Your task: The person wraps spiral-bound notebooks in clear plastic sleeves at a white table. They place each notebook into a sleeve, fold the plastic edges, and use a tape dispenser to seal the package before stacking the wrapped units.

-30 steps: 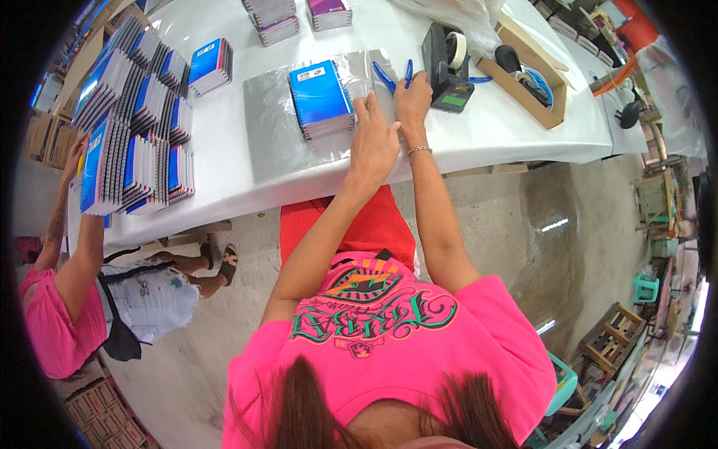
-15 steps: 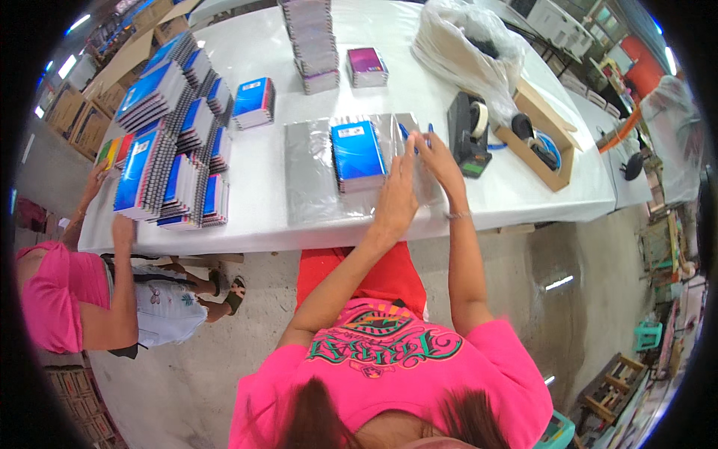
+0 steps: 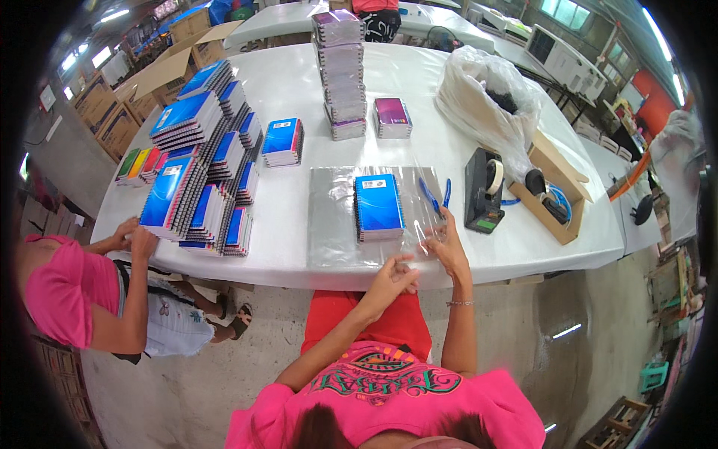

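A spiral notebook stack with a blue cover [image 3: 379, 203] lies on a clear plastic sheet [image 3: 334, 224] in front of me. My left hand [image 3: 394, 278] is at the table's front edge, below the stack, its fingers loosely curled and apart, holding nothing visible. Over the right part of the sheet is my right hand [image 3: 449, 248], thumb and fingers spread. Its index finger points toward a blue-handled hand tool [image 3: 435, 196], like pliers or cutters, beside the stack. I cannot make out whether the right fingertips touch the plastic.
Piled blue notebooks [image 3: 187, 168] stand at the left, near a co-worker's hands [image 3: 133, 238]. Behind are a blue stack [image 3: 282, 142], a tall wrapped stack [image 3: 344, 86] and a purple notebook [image 3: 393, 117]. A tape dispenser [image 3: 482, 194], cardboard box [image 3: 557, 217] and plastic bag [image 3: 467, 86] are at right.
The view has shifted, showing more of the far side. Both my hands have drawn back from beside the notebook stack toward me and apart. The co-worker's far hand has come nearer the other.
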`<act>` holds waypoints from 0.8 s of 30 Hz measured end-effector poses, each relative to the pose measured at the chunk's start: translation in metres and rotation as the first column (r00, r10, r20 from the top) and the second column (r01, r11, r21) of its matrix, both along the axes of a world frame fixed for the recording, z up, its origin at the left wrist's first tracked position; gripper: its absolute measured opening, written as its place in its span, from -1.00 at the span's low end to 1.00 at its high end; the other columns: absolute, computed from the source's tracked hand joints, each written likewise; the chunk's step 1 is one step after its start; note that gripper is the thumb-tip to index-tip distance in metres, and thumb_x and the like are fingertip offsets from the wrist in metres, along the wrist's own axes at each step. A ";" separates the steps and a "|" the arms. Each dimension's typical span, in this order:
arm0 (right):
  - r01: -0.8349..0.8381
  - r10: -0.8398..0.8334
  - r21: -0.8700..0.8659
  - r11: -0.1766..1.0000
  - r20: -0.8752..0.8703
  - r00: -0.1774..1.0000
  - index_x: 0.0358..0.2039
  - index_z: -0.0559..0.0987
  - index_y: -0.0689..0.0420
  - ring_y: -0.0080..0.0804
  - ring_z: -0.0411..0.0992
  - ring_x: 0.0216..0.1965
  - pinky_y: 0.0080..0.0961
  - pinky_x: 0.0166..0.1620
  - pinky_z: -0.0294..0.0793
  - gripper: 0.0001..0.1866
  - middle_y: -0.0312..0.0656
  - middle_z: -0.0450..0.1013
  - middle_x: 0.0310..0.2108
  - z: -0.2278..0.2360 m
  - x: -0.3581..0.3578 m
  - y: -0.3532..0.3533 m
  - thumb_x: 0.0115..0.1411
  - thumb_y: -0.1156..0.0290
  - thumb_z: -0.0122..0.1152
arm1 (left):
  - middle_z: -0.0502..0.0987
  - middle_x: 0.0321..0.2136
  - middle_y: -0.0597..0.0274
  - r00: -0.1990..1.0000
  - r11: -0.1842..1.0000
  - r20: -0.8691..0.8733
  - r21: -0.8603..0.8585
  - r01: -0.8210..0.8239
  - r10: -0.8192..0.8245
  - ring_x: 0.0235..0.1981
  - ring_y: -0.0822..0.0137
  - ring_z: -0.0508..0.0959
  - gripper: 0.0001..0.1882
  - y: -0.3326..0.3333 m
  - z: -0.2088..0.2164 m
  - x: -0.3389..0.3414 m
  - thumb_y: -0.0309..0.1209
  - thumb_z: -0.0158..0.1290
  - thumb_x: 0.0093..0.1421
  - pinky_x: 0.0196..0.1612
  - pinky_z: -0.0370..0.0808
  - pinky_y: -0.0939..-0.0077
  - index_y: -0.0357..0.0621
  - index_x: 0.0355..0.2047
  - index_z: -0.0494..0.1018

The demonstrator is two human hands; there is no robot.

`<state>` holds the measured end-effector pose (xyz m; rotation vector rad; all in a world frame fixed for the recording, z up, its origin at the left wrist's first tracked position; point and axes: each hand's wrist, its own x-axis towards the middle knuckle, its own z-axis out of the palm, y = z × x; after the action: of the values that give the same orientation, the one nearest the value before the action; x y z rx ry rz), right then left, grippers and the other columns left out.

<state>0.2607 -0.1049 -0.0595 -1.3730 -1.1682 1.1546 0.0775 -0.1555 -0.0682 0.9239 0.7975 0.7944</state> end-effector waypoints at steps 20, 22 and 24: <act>0.101 -0.103 -0.024 0.995 -0.311 0.945 0.32 0.00 0.11 -0.24 0.53 -0.23 -0.42 -0.13 0.65 -0.27 0.14 0.20 0.04 -0.003 0.008 0.000 0.14 0.78 -0.12 | 0.28 0.16 -0.21 0.728 0.899 0.649 -0.425 0.107 0.221 0.25 0.01 0.27 -0.46 0.023 -0.015 -0.028 -0.09 -0.13 0.36 0.25 0.31 0.18 -0.23 0.18 0.18; 0.070 -0.078 -0.039 0.997 -0.257 0.963 0.34 0.01 0.08 -0.24 0.53 -0.22 -0.46 -0.17 0.65 -0.28 0.08 0.23 0.00 -0.004 0.012 -0.002 0.19 0.72 -0.06 | 0.30 0.14 -0.22 0.817 0.926 0.522 -0.376 -0.039 0.246 0.21 0.01 0.33 -0.45 0.021 -0.009 -0.048 -0.08 -0.13 0.36 0.23 0.34 0.17 -0.23 0.18 0.18; 0.045 -0.051 -0.033 0.998 -0.213 0.976 0.35 0.01 0.05 -0.25 0.52 -0.22 -0.47 -0.18 0.65 -0.26 0.04 0.26 -0.03 -0.006 0.016 -0.003 0.19 0.69 -0.01 | 0.34 0.10 -0.22 0.899 0.942 0.342 -0.285 -0.178 0.274 0.14 0.02 0.40 -0.45 0.019 -0.004 -0.069 -0.07 -0.13 0.36 0.20 0.37 0.17 -0.23 0.17 0.17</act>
<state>0.2766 -0.1076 -0.0659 -1.2561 -0.9638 1.2541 0.0088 -0.1370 -0.0726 0.4354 0.6506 1.0159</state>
